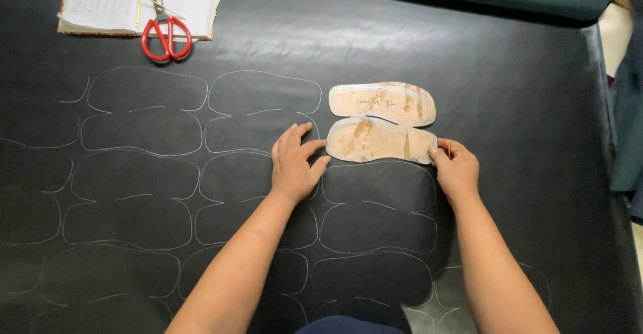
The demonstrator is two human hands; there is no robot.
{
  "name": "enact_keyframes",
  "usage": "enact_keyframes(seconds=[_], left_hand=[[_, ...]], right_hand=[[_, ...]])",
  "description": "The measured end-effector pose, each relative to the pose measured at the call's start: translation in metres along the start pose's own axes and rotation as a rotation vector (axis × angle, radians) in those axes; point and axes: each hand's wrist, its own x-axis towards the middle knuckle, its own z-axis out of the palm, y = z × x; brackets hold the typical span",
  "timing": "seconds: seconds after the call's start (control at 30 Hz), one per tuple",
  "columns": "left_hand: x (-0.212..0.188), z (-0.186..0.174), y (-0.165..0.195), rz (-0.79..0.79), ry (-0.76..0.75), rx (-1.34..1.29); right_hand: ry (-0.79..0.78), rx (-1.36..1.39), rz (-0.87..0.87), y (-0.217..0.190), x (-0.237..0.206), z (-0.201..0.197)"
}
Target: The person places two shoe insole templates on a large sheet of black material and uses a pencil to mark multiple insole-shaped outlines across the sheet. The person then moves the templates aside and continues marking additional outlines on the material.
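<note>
On black sheet (522, 106), both hands' spread grips, left hand (295, 163), right hand (457, 170), steady cardboard template (380, 121).

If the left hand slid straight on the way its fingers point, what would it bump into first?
The left hand points up and to the right, fingers flat on the black sheet. Straight on, it would likely first meet the near end of the tan cardboard sole template, which its fingertips almost touch.

Even, soft indoor light, pale sheen across the upper middle of the black sheet (402, 33), faint shadows under the forearms, sharp focus
</note>
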Motion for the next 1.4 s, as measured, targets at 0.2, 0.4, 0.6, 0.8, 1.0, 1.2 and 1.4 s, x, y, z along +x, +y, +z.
enact_keyframes(seconds=[0.2, 0.4, 0.6, 0.8, 1.0, 1.2, 1.4], left_hand=[[0.000, 0.004, -0.002, -0.006, 0.052, -0.016], [-0.001, 0.004, -0.003, -0.010, 0.066, -0.027], [-0.001, 0.005, -0.003, -0.023, 0.066, -0.032], [-0.002, 0.005, -0.002, -0.026, 0.070, -0.022], [-0.002, 0.004, -0.002, -0.024, 0.065, -0.029], [-0.002, 0.003, 0.000, -0.027, 0.061, -0.023], [0.000, 0.012, -0.002, -0.025, 0.086, 0.035]], right_hand=[[0.019, -0.024, 0.036, -0.004, -0.005, 0.003], [0.058, -0.079, 0.017, -0.005, -0.007, 0.005], [0.061, -0.226, -0.056, -0.002, -0.009, 0.006], [0.061, -0.198, -0.018, -0.003, -0.011, 0.008], [0.073, -0.209, -0.070, 0.000, -0.011, 0.008], [0.089, -0.240, -0.118, 0.006, -0.010, 0.008], [0.079, -0.248, -0.160, 0.013, -0.008, 0.008]])
